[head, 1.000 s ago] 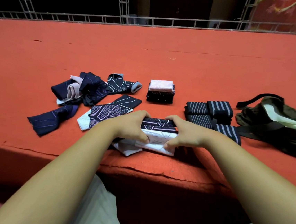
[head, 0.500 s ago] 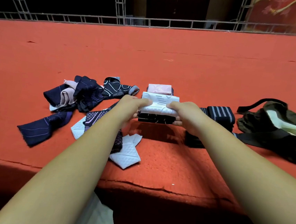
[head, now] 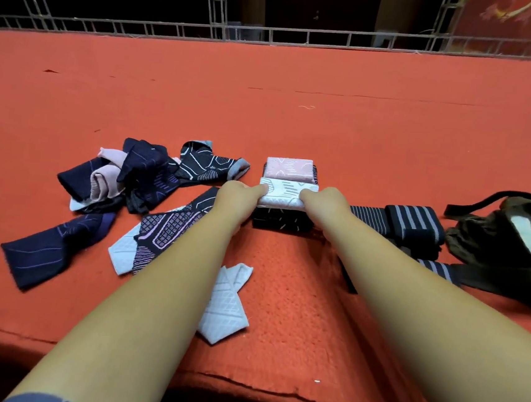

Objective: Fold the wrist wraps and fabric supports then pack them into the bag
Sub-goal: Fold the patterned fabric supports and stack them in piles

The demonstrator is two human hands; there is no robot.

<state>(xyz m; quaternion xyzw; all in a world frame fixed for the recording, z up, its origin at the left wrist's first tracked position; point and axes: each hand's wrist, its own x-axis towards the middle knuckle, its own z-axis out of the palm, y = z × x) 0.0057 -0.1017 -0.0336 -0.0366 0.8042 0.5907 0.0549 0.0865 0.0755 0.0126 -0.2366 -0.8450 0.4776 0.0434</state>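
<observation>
My left hand (head: 237,198) and my right hand (head: 324,203) grip the two ends of a folded white-and-black fabric support (head: 282,199), held just in front of a folded stack topped with pink (head: 289,168). Rolled black wrist wraps with grey stripes (head: 413,223) lie to the right. An olive-brown bag (head: 500,236) with black straps sits at the far right. An unfolded heap of navy, pink and patterned supports (head: 136,177) lies to the left, with a patterned one (head: 163,234) and a white one (head: 226,307) nearer me.
Everything rests on a red carpeted platform (head: 297,123) whose front edge (head: 240,383) runs just below my forearms. A metal truss railing (head: 273,36) lines the far side. A long navy piece (head: 49,248) lies at the near left.
Both hands lifted the folded support from the near edge and carried it away from me, down against the front of the pink-topped stack. A white piece left behind lies near the edge.
</observation>
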